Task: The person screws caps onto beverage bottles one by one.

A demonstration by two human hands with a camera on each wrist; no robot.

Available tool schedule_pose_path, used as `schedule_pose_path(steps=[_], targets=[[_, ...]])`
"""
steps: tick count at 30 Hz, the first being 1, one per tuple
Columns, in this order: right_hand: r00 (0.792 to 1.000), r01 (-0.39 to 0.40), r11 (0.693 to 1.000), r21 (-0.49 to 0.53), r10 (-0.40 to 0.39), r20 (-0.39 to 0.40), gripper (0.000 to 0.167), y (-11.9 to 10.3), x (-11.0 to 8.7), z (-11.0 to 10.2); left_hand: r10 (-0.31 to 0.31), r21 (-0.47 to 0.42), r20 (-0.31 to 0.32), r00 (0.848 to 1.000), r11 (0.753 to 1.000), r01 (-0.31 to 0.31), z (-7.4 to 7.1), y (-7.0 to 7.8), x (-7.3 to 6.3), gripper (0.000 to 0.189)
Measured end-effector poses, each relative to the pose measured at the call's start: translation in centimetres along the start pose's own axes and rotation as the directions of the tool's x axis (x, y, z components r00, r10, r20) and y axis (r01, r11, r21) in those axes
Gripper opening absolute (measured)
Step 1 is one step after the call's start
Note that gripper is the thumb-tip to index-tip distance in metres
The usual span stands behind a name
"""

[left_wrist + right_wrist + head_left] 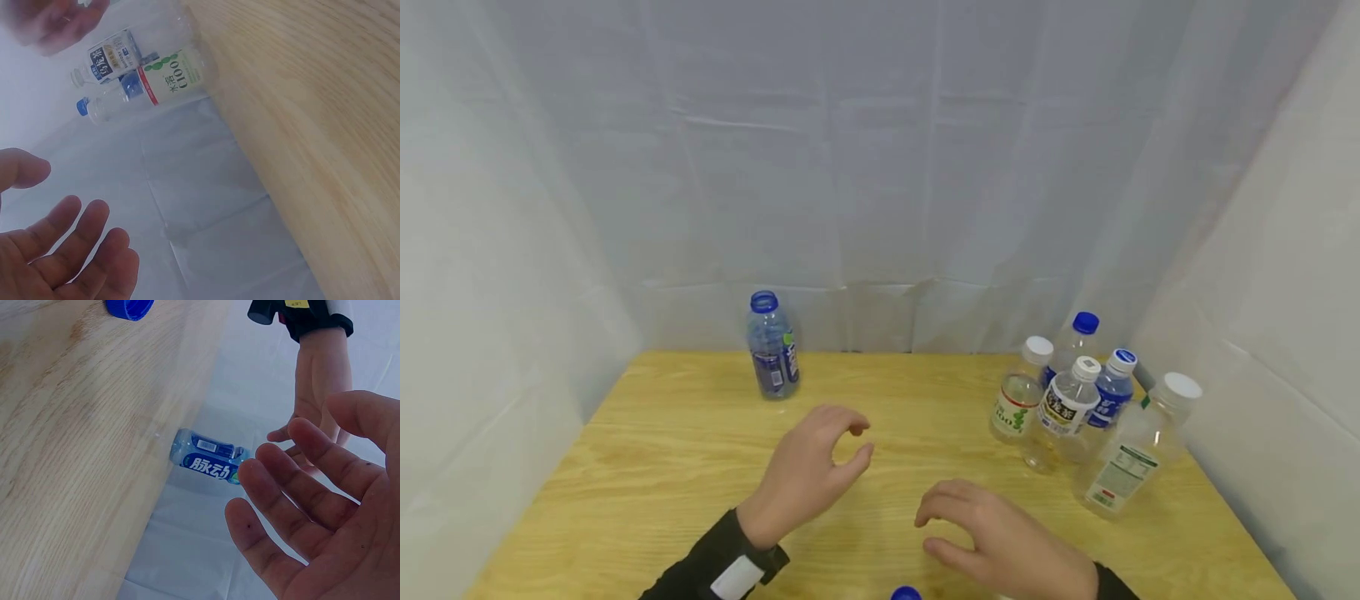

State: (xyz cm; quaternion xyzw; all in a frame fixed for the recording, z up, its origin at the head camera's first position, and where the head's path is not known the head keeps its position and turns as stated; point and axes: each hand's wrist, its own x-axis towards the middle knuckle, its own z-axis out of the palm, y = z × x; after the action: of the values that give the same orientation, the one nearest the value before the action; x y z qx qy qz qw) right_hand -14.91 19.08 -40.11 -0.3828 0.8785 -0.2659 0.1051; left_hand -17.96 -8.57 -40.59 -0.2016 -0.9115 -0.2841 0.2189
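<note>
Over the middle of the wooden table my left hand [811,471] hovers with fingers loosely bent and nothing in them. To its right and nearer me, my right hand [992,537] is likewise raised and holds nothing; its relaxed fingers [275,481] show in the right wrist view. A blue-tinted bottle [772,354] with an uncapped mouth stands beyond my left hand, at the back left. Near the front edge, a blue cap [906,593] is partly cut off by the frame; the right wrist view shows a blue cap [129,307] lying on the wood.
Several clear capped bottles stand together at the right: one with a green-and-white label [1015,408], an oolong tea bottle [1063,408], blue-labelled ones behind, and a large white-capped bottle [1131,454] in front. White sheeting [865,167] hangs around the wooden table [647,467].
</note>
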Motion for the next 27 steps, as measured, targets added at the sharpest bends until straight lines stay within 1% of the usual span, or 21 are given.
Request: schedule_pose_path(steps=[4, 8, 11, 13, 17, 19, 21, 25, 27], targets=[[1.0, -0.015, 1.0, 0.012, 0.014, 0.022, 0.027, 0.2, 0.1, 0.1, -0.008, 0.032, -0.078, 0.997, 0.999, 0.011, -0.2, -0.8, -0.4, 0.032], [0.999, -0.019, 1.0, 0.015, 0.019, 0.036, 0.03, 0.3, 0.2, 0.3, -0.024, 0.041, -0.171, 0.985, 0.999, 0.032, -0.6, -2.4, -0.2, 0.045], [0.999, 0.0, 1.0, 0.015, 0.0, 0.036, 0.03, 0.3, 0.1, 0.6, -0.055, 0.024, -0.236, 0.97, 0.998, 0.062, -0.9, -4.0, 0.3, 0.05], [0.999, 0.013, 1.0, 0.012, -0.013, 0.037, 0.029, 0.3, 0.1, 0.7, -0.087, 0.012, -0.272, 0.958, 0.995, 0.094, -1.1, -5.3, 0.9, 0.054], [0.998, 0.037, 0.999, -0.004, -0.037, 0.043, 0.028, 0.3, 0.3, 0.9, -0.183, -0.018, -0.334, 0.924, 0.982, 0.188, -1.4, -7.9, 2.4, 0.066], [0.998, 0.052, 0.999, -0.012, -0.051, 0.048, 0.029, 0.3, 0.3, 0.9, -0.242, -0.034, -0.344, 0.907, 0.969, 0.246, -1.4, -9.0, 3.1, 0.074], [0.996, 0.075, 0.997, -0.021, -0.074, 0.05, 0.028, 0.4, 0.3, 1.0, -0.302, -0.055, -0.338, 0.891, 0.952, 0.302, -1.2, -10.0, 3.6, 0.08], [0.99, 0.134, 0.991, -0.024, -0.133, 0.049, 0.027, 0.6, 0.4, 1.3, -0.406, -0.104, -0.305, 0.862, 0.914, 0.393, -0.6, -11.8, 4.6, 0.093], [0.989, 0.134, 0.991, -0.009, -0.134, 0.062, 0.025, 0.5, 0.4, 1.4, -0.459, -0.133, -0.28, 0.843, 0.888, 0.439, -0.4, -12.7, 5.1, 0.1]])
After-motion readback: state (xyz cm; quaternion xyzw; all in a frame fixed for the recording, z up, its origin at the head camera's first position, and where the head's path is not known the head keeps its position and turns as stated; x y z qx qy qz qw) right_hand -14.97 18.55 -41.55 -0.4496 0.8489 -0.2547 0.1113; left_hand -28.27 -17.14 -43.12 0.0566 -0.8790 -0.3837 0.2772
